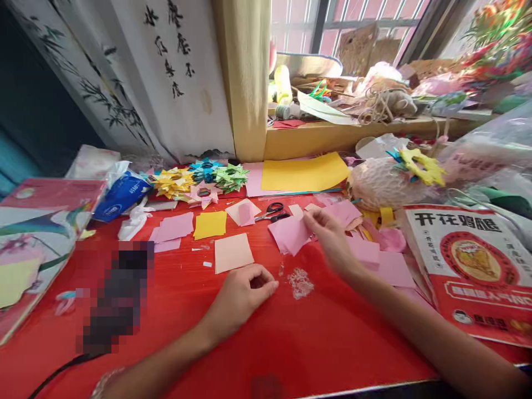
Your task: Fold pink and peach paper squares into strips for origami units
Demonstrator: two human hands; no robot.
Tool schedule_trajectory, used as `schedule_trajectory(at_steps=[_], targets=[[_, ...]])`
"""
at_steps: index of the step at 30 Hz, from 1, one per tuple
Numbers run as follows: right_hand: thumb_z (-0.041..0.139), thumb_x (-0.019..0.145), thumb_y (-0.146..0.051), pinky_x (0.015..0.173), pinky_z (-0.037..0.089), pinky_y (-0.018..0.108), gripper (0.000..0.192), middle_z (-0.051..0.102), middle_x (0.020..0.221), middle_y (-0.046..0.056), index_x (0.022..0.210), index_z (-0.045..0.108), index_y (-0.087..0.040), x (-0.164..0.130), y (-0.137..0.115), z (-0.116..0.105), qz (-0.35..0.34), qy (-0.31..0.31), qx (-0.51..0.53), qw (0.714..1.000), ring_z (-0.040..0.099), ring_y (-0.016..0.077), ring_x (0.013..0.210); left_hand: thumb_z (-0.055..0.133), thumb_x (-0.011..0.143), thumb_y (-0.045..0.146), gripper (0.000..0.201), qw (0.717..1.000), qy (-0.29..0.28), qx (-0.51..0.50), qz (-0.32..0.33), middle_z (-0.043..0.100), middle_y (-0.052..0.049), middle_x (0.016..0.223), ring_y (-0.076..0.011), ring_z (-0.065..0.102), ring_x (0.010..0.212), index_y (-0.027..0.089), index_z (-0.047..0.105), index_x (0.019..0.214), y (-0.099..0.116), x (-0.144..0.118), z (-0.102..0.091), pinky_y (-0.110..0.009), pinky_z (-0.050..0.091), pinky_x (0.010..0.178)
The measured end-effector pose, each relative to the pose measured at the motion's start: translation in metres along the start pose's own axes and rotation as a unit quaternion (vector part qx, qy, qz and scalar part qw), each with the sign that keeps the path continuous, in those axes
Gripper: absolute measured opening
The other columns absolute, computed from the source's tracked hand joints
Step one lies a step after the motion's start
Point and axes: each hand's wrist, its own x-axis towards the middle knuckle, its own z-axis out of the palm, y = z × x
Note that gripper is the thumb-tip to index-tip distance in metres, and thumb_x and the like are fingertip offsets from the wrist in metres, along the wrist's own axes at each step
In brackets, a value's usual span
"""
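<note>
The right hand (pixel 330 238) is being stretched forward over the red table (pixel 249 343), forearm running in from the lower right corner, wrist slightly bent. A pink paper square (pixel 290 234) is being pinched by its upper right edge between thumb and fingertips, the sheet hanging out to the left of the fingers and lying close over the tabletop. A pair of scissors (pixel 272 211) is being left just beyond the fingertips, with a heap of pink sheets (pixel 353 221) beside and behind the knuckles.

The left hand (pixel 243 293) is being rested on the table as a loose fist, fingers curled inward, nothing being gripped. A pale peach square (pixel 233 252) is lying just ahead of its knuckles, apart from them. A scuffed white patch (pixel 300 282) is sitting just right of the curled fingers, between the two hands.
</note>
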Motion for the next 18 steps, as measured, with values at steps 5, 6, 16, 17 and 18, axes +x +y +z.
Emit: schedule_trajectory(at_steps=[5,6,16,17,18], targets=[[0.059,0.080,-0.034,0.055,0.033,0.021,0.023,0.044,0.066,-0.003,0.069,0.049,-0.017,-0.001,-0.012,0.001,0.001,-0.028,-0.001,1.000,0.041,0.0084,0.060,0.050,0.084,0.035,0.020,0.997,0.064,-0.014,0.035,0.058,0.001,0.077,-0.0125,0.051,0.074,0.019,0.057,0.076,0.005,-0.002,-0.003,-0.022,0.038,0.068],[0.060,0.080,-0.034,0.056,0.033,0.021,0.022,0.046,0.066,-0.003,0.070,0.050,-0.017,-0.007,-0.013,0.005,0.008,-0.071,-0.008,0.997,0.042,0.0083,0.061,0.050,0.084,0.037,0.019,0.994,0.098,-0.015,0.041,0.057,0.001,0.080,-0.0123,0.050,0.074,0.019,0.057,0.081,0.006,-0.001,-0.005,-0.022,0.038,0.068],[0.059,0.080,-0.037,0.063,0.042,0.021,0.020,0.058,0.076,-0.001,0.081,0.056,-0.017,-0.042,-0.013,0.027,0.083,-0.191,-0.022,0.978,0.053,0.0098,0.069,0.054,0.081,0.039,0.022,0.995,0.090,-0.052,0.007,0.054,0.003,0.069,-0.0106,0.046,0.066,0.018,0.057,0.074,-0.001,0.006,-0.013,-0.022,0.035,0.061],[0.058,0.080,-0.039,0.061,0.043,0.022,0.022,0.058,0.072,0.000,0.078,0.056,-0.016,-0.040,-0.013,0.027,0.113,-0.216,-0.023,0.970,0.055,0.0101,0.065,0.055,0.081,0.040,0.022,0.991,0.115,-0.070,0.002,0.054,0.003,0.071,-0.0105,0.046,0.066,0.019,0.058,0.076,-0.002,0.007,-0.015,-0.021,0.036,0.062],[0.058,0.080,-0.040,0.060,0.044,0.023,0.025,0.058,0.067,0.000,0.075,0.056,-0.016,-0.040,-0.013,0.027,0.142,-0.243,-0.022,0.959,0.056,0.0104,0.061,0.055,0.080,0.041,0.022,0.986,0.139,-0.089,0.000,0.054,0.003,0.072,-0.0103,0.046,0.066,0.019,0.058,0.078,-0.003,0.010,-0.017,-0.021,0.036,0.063]])
